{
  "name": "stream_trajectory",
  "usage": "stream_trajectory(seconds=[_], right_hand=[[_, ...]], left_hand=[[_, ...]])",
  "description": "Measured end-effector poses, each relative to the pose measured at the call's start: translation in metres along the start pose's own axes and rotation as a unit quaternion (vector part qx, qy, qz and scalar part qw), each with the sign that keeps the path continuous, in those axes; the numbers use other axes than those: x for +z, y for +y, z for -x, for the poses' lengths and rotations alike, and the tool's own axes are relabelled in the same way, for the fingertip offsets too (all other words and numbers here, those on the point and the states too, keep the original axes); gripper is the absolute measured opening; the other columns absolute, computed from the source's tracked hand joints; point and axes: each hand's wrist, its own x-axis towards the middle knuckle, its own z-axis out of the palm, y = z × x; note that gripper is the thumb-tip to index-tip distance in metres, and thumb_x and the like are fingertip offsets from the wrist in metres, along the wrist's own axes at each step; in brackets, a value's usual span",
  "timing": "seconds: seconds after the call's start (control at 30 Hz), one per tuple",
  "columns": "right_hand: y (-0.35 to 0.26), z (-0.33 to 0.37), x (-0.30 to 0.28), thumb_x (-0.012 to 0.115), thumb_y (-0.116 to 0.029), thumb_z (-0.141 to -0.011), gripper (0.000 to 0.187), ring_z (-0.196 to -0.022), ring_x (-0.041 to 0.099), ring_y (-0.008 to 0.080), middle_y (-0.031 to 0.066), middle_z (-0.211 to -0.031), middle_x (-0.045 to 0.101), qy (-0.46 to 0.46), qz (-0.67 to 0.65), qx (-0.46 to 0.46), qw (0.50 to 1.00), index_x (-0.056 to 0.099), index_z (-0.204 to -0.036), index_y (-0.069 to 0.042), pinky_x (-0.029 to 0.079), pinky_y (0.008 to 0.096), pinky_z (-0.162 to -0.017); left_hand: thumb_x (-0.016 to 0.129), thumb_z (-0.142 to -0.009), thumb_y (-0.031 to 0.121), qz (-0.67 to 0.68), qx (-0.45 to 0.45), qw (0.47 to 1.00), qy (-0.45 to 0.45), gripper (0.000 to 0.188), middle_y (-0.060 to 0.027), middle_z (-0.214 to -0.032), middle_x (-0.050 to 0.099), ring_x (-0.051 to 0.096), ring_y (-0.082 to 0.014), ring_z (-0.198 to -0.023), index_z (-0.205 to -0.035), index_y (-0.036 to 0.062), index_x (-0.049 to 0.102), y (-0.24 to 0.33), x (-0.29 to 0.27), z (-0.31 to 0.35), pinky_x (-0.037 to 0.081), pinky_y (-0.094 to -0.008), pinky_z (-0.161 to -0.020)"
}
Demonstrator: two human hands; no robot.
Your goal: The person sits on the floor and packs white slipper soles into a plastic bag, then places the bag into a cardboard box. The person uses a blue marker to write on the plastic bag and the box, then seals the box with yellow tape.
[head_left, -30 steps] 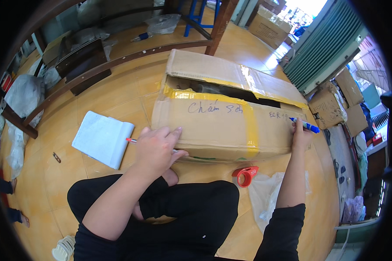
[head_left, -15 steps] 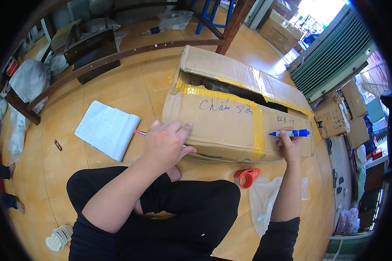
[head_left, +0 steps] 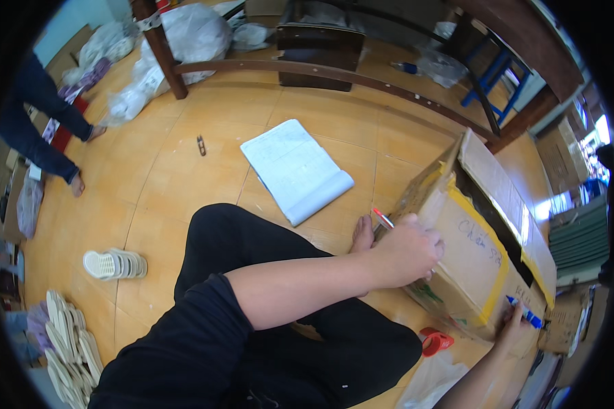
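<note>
A large cardboard carton [head_left: 460, 262] with yellow tape and handwriting on its side lies at my right, its flaps partly apart. My left hand [head_left: 406, 253] rests by the carton's near left edge, closed around a red-tipped pen [head_left: 383, 218]. On the carton's right part, my right hand [head_left: 513, 328] grips a blue marker [head_left: 527, 315], its tip pointing to the upper left beside the writing. An open notepad [head_left: 297, 170] with its pages curled over lies on the floor, left of the carton.
A red tape dispenser [head_left: 435, 341] and a clear plastic bag [head_left: 433, 382] lie below the carton. Small dark snips [head_left: 201, 145] lie left of the notepad. White shoe soles [head_left: 116, 264] are stacked at left. A person's legs [head_left: 51, 123] stand far left; a wooden frame [head_left: 334, 75] spans the back.
The view has swung left, so the carton and both hands now appear farther right. More soles and the other person's legs have come into sight. Both hands keep their pen and marker.
</note>
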Motion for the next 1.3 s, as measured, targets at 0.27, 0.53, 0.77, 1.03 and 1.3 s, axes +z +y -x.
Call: stream_trajectory(seconds=[0.27,0.53,0.77,1.03,1.3], right_hand=[[-0.004,-0.009,-0.008,0.068,-0.024,-0.095,0.025,-0.054,0.048,0.0029,0.0026,-0.072,0.064,0.038,0.051,0.009,0.998,0.068,-0.105,-0.001,0.033,0.0186,-0.047],[0.005,-0.006,-0.005,0.069,-0.026,-0.095,0.025,-0.052,0.046,0.0028,0.0031,-0.074,0.066,0.029,0.032,-0.004,0.999,0.069,-0.102,-0.002,0.032,0.0191,-0.046],[-0.002,-0.003,-0.002,0.066,-0.026,-0.097,0.029,-0.053,0.045,0.0034,0.0054,-0.08,0.069,-0.005,0.098,-0.018,0.995,0.069,-0.107,0.001,0.033,0.0204,-0.047],[-0.005,-0.001,-0.001,0.067,-0.026,-0.096,0.029,-0.052,0.046,0.0036,0.0045,-0.078,0.069,0.001,0.092,-0.021,0.996,0.07,-0.106,0.001,0.033,0.0209,-0.047],[-0.005,0.0,0.001,0.069,-0.026,-0.095,0.025,-0.051,0.045,0.0031,0.0035,-0.077,0.068,0.007,0.084,-0.033,0.996,0.07,-0.1,-0.002,0.032,0.0204,-0.045]], left_hand=[[0.076,-0.076,0.037,0.024,0.018,0.999,0.029,0.041,-0.0048,-0.088,0.061,0.065,-0.0188,-0.088,-0.101,0.0059,0.066,0.001,-0.003,0.002,0.041,-0.0363,-0.076],[0.078,-0.072,0.037,0.026,0.015,0.998,0.051,0.041,-0.0034,-0.089,0.061,0.065,-0.0194,-0.089,-0.098,0.0068,0.067,0.001,0.004,0.003,0.041,-0.0364,-0.076],[0.077,-0.073,0.036,0.019,0.013,0.998,0.05,0.038,-0.0033,-0.089,0.061,0.065,-0.0192,-0.089,-0.096,0.0076,0.067,0.001,0.001,0.005,0.042,-0.0365,-0.076],[0.075,-0.074,0.036,0.015,0.018,0.998,0.054,0.036,-0.0039,-0.088,0.061,0.065,-0.0192,-0.087,-0.093,0.0072,0.066,0.002,0.0,0.005,0.042,-0.0362,-0.076],[0.075,-0.074,0.036,0.031,0.014,0.998,0.056,0.036,-0.0043,-0.088,0.062,0.065,-0.0199,-0.087,-0.094,0.0071,0.066,0.001,0.003,0.004,0.042,-0.0363,-0.077]])
